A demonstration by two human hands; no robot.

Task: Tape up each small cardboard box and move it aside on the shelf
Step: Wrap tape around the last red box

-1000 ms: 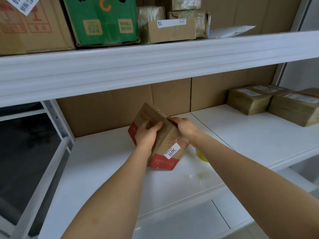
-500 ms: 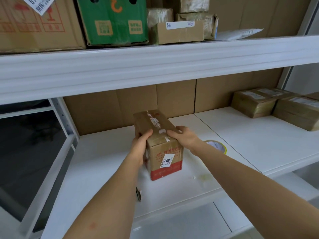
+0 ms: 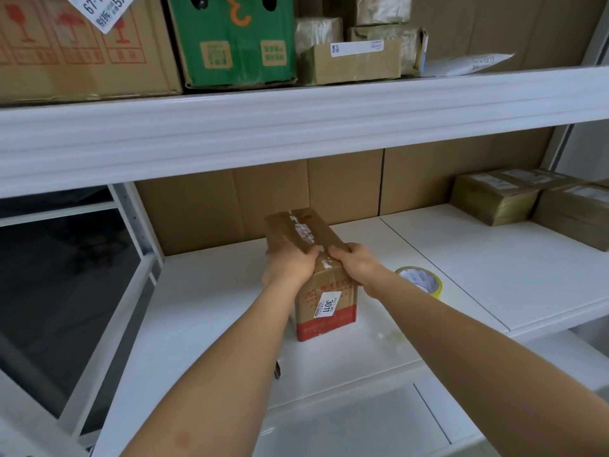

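Centre of the frame: small cardboard box (image 3: 324, 285) standing on the white shelf (image 3: 204, 311), white "3011" label facing the camera, torn tape remnants along its top. Left hand (image 3: 290, 267) wrapped over the near left top edge, right hand (image 3: 357, 263) clasping the near right top edge, thumbs nearly meeting. Right of centre, just beside the right wrist: tape roll (image 3: 420, 280) lying flat. Far right: taped boxes (image 3: 527, 202) grouped together.

We see the small cardboard box (image 3: 324, 305) standing on the white shelf (image 3: 204, 311), long side running away from us, red band along its base, a white "3011" label on the near face, torn tape remnants along its top seam.
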